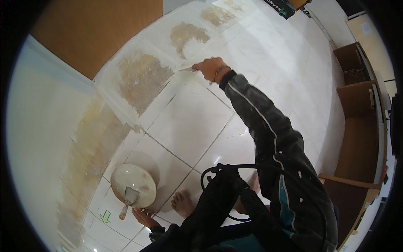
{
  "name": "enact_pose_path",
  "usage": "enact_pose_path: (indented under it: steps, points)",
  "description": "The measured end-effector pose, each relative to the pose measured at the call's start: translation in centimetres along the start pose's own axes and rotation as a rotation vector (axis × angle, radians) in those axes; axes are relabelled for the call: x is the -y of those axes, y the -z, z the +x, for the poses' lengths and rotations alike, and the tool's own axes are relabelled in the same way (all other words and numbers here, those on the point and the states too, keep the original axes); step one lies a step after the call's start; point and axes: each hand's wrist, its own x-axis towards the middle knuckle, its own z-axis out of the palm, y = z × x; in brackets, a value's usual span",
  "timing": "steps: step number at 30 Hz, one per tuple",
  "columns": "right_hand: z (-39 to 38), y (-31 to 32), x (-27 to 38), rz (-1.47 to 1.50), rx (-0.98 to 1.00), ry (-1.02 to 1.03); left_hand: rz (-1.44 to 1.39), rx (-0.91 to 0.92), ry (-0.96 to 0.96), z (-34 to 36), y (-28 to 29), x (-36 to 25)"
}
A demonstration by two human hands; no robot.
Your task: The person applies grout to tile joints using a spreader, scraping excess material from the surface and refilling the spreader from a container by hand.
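My right hand [210,69], stretched far ahead, is closed on a putty knife [186,69]; its thin blade lies against the white-coated band at the foot of the wall, and its handle is hidden in my fist. At the lower left, my left hand [145,217] grips the near rim of a round cream bowl [145,176]. Pale wet paste shows inside the bowl. A second putty knife [131,195] rests across the bowl's edge, its square blade inside and its smeared handle sticking out over the rim.
Rough bare patches [145,82] mark the low wall beside a brown door [96,33]. White tiles [189,122] cover the floor, with a green arrow sticker [105,216] near the bowl. Brown open cabinets [357,126] stand at right, a dark box [279,7] at the far end. A black cable [205,174] loops before me.
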Motion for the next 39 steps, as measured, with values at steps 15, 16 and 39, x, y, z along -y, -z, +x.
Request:
enact_pose_path:
  steps: [15,16,39]
  points:
    - [-6.5,-11.0,-12.7,0.062,-0.039,0.286,0.012,0.059,0.019,-4.0,-7.4,3.6]
    - [-7.4,-12.4,-10.6,0.157,-0.083,0.365,-0.008,-0.049,0.025,-5.5,-5.8,2.4]
    - [-8.2,-8.2,7.5,-0.108,-0.302,-0.505,-0.023,0.066,-0.016,-8.7,1.5,1.1]
